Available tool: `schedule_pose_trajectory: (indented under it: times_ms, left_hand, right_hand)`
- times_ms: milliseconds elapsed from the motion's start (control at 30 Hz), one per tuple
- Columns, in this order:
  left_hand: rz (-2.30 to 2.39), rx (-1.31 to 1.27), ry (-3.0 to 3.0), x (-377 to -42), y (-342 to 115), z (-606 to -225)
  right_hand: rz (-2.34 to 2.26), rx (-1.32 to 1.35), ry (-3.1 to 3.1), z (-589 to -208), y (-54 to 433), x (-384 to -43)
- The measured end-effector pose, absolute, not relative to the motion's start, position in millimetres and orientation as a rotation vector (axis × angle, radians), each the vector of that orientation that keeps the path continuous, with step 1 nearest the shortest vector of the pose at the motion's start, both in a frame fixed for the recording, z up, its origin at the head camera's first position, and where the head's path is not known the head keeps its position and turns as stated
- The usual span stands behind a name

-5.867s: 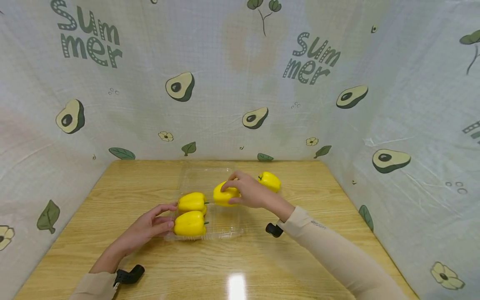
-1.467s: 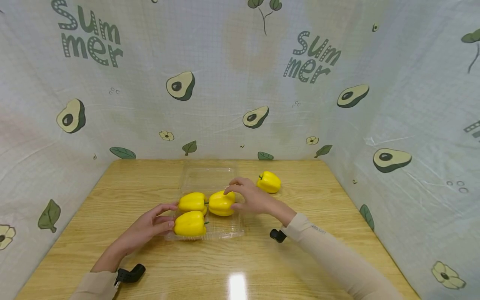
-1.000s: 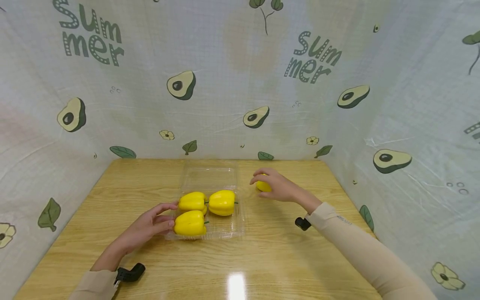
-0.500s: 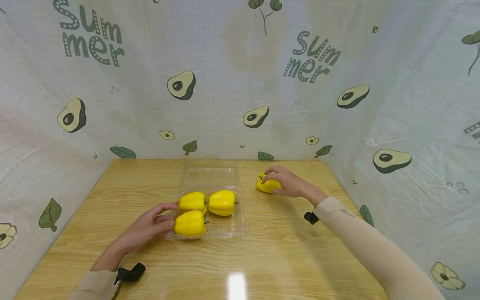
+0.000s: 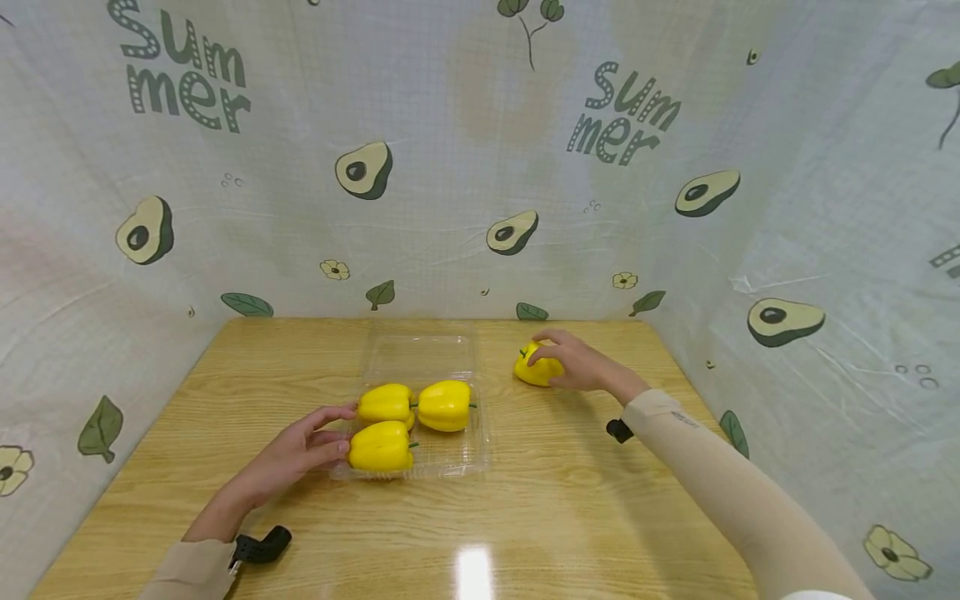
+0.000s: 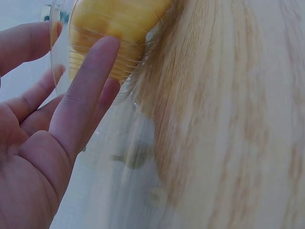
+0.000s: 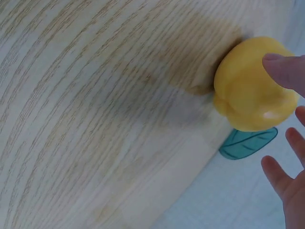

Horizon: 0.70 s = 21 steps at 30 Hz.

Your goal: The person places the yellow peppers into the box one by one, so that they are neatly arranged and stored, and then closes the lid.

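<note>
Wood-grain tabletop (image 5: 570, 500) framed by pale printed fabric (image 5: 442, 183).
The fabric, seemingly thin cotton, hangs behind and at both sides, bearing avocados (image 5: 364, 170), green leaves (image 5: 101, 429), cream flowers (image 5: 334, 269) and "Summer" lettering (image 5: 197, 96); white glare (image 5: 474, 571) shines on the near wood.

Green "Summer" (image 5: 186, 93) twice on the pale cloth (image 5: 450, 183), plus tiny illegible print (image 5: 686, 419) on the right sleeve (image 5: 705, 475).

Four yellow peppers (image 5: 378, 447), one clear plastic box (image 5: 444, 455), one wooden table (image 5: 585, 508), two black wrist cameras (image 5: 262, 547)

plastic box (image 5: 446, 457): front right free | peppers (image 5: 380, 447) block left side, back right
</note>
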State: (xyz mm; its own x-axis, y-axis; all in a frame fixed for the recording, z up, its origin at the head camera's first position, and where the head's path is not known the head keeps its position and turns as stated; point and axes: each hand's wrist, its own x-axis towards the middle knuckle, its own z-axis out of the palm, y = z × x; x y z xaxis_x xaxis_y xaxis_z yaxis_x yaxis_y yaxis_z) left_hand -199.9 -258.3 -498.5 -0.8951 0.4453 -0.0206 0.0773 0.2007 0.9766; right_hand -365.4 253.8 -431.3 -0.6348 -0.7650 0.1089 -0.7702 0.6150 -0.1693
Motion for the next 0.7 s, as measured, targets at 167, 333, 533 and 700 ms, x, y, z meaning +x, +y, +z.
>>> schedule_pose_trajectory:
  times_ms: [167, 333, 533, 700]
  left_hand:
    - [1.735, 0.501, 2.203, -200.2, -258.1, -499.5]
    - [1.730, 0.469, 2.208, -201.0, -258.2, -499.5]
    - [1.726, 0.476, 2.214, -200.7, -258.4, -499.1]
    - [1.712, 0.475, 2.224, -200.8, -257.9, -498.9]
  right_hand:
    - [0.334, 1.325, -2.848, -431.5, 253.4, -365.5]
    - [0.325, 1.296, -2.876, -429.4, 251.7, -365.6]
    - [0.296, 1.280, -2.896, -427.0, 252.1, -366.1]
    - [0.296, 1.273, -2.918, -425.8, 253.8, -364.2]
